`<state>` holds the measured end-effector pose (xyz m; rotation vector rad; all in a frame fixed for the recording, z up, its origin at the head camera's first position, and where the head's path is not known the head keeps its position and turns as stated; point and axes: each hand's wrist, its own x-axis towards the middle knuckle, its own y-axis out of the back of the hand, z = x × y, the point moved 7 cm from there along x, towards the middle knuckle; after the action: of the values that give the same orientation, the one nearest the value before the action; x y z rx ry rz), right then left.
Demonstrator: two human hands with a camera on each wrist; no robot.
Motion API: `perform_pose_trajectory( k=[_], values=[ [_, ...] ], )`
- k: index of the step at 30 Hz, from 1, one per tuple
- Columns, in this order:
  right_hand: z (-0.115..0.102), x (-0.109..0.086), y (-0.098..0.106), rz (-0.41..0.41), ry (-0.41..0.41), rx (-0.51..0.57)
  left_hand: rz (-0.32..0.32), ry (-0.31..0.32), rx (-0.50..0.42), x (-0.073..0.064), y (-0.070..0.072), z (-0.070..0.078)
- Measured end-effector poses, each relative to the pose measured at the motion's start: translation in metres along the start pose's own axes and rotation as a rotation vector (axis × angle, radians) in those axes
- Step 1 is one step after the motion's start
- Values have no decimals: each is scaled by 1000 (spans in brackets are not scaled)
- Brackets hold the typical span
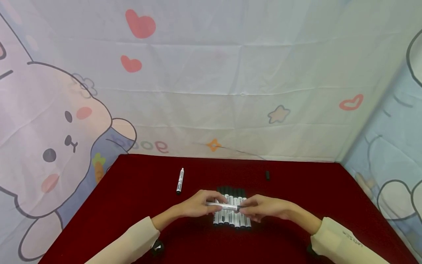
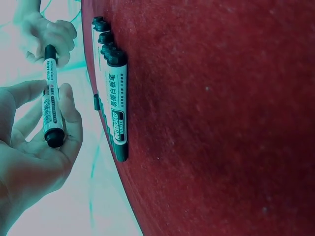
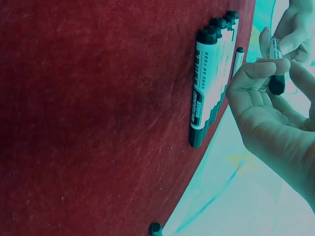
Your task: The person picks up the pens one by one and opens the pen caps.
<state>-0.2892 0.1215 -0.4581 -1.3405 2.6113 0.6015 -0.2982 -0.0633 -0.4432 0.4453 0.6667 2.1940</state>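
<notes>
The whiteboard marker (image 1: 228, 207) is held at lower centre of the frame, left hand (image 1: 199, 204) gripping its barrel, right hand (image 1: 267, 207) fingers pinching its black cap (image 3: 277, 85); aligned grips should, in my judgement, prevent skewing.

White marker (image 1: 229, 207), crosswise in midair, apparently capped

Cream sleeves (image 1: 130, 238), the right one bearing small dark lettering (image 1: 352, 238); under each cuff (image 1: 153, 226), a black object (image 1: 158, 247), possibly a camera.

"WHITEBOARD MARKER" — lined-up marker (image 2: 118, 98), mirrored "good" — backdrop (image 1: 204, 73)
</notes>
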Motion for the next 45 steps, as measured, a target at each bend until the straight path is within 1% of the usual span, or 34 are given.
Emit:
perform_pose_trajectory(
  k=[6,11,19,23,27,30,36,40,43,45],
  values=[
    [-3,6,-4,-37,12,54,-2,-9,7,6,-2,4],
    [-4,9,-5,-43,32,76,11,-20,10,7,-3,6],
    [-4,10,-1,48,60,24,65,-33,35,7,-1,7],
    [-7,13,-2,63,95,-8,92,-20,56,6,2,7],
    [-8,15,-2,67,124,-24,125,-27,65,6,3,6],
    [-8,17,-3,71,142,-55,139,-34,86,5,4,5],
    [-10,23,1,121,162,-126,139,-28,165,4,10,5],
    [-14,22,3,145,178,-172,134,-65,205,3,14,12],
    [-19,18,4,177,235,-252,134,-110,236,3,15,18],
    [-22,16,4,203,280,-312,137,-125,238,4,15,20]
  ],
)
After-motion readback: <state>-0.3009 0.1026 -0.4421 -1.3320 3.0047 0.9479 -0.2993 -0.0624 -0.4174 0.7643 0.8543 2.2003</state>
